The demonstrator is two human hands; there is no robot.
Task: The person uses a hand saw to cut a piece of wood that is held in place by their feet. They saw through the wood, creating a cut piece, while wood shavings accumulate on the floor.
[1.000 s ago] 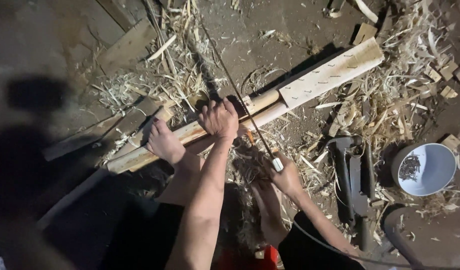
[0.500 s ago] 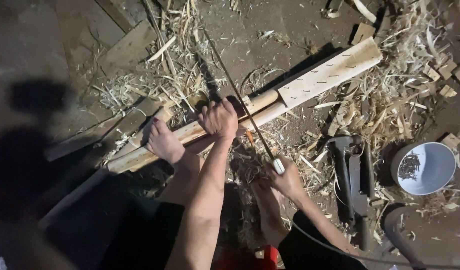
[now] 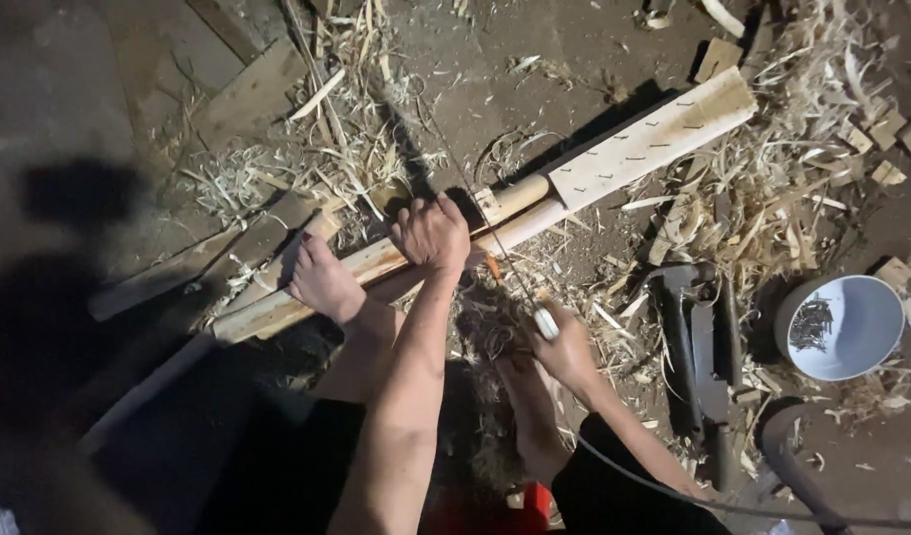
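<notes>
Long pale split wooden pole (image 3: 376, 266) laid diagonally on the shaving-strewn dirt floor (image 3: 574, 89), pressed down by the left hand (image 3: 433, 234), fingers curled over it, thin white-handled tool (image 3: 545, 322) gripped in the closed right hand (image 3: 564, 349), bare foot (image 3: 322, 282) braced on the pole, white round bowl (image 3: 840, 327) well apart.
</notes>
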